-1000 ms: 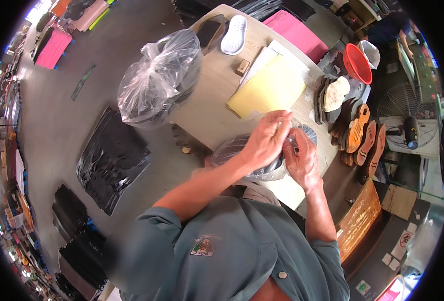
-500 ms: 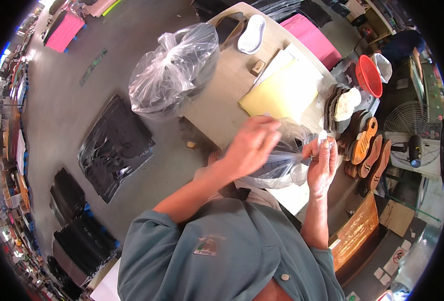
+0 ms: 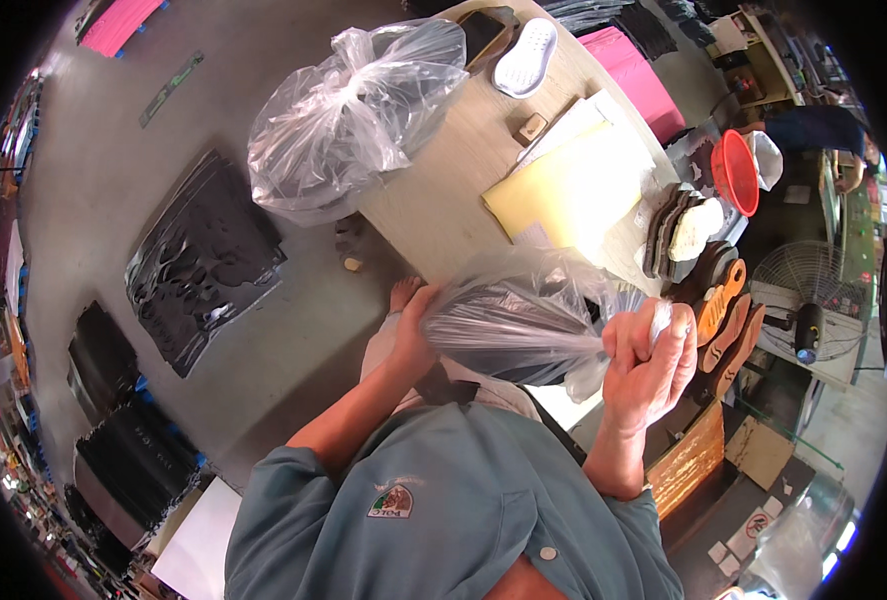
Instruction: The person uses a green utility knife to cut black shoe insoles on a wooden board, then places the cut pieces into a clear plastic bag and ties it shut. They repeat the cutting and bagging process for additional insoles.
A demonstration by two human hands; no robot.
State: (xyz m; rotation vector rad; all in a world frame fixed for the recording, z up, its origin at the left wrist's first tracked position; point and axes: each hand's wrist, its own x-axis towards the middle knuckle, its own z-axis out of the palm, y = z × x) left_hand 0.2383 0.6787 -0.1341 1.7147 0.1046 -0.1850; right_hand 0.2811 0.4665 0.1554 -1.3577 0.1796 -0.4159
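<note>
A clear plastic bag (image 3: 523, 320) with dark contents lies sideways above my lap, in front of the table. My right hand (image 3: 651, 365) is closed around its gathered neck, and a bit of twisted plastic pokes up between the fingers. At the other end my left hand (image 3: 416, 335) holds the bag's bottom; its fingertips are partly hidden by the plastic. What exactly is inside cannot be made out. A second filled plastic bag (image 3: 353, 130), its top bunched, sits on the table's left corner.
The table (image 3: 443, 190) carries yellow paper (image 3: 563, 195), a white shoe sole (image 3: 525, 58), a small wooden block (image 3: 530, 127) and a phone-like dark object (image 3: 481, 38). At right are stacked soles (image 3: 718, 300), a red basin (image 3: 734, 172) and a fan (image 3: 808, 310). Black sheets (image 3: 208, 260) lie on the floor.
My left hand has dropped from above the bag to its left end. My right hand keeps the neck and has shifted slightly down. The bag now lies stretched between both hands.
</note>
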